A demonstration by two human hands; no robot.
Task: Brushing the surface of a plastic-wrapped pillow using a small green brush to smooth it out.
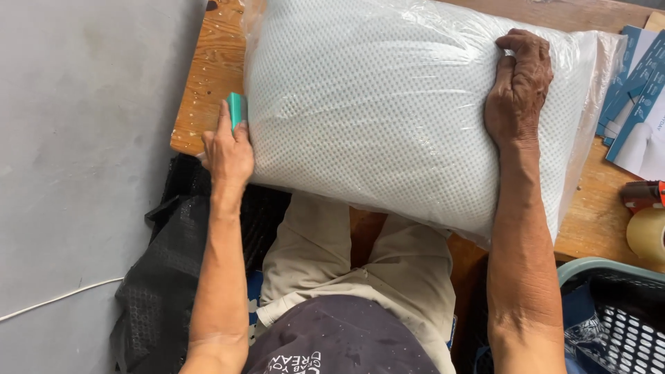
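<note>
So a big white pillow [388,118] in a clear plastic bag is being held flat on the wooden bench [208,83], hanging a bit over the near edge above the lap. The risk as I see it: the film looks slippery and the pillow is overhanging, so it could be dragged off the bench if too much push is given from one side. The bag could also get nicked by the small green tool [237,111].

The left hand [227,154] is being clenched around that green tool, pressed against the pillow's left edge, arm straight out. The right hand [518,90] is being laid palm-down on the right end, fingers curled over the top, gripping bag and pillow. A tape roll [648,234] is being left near the bench's right edge.
</note>
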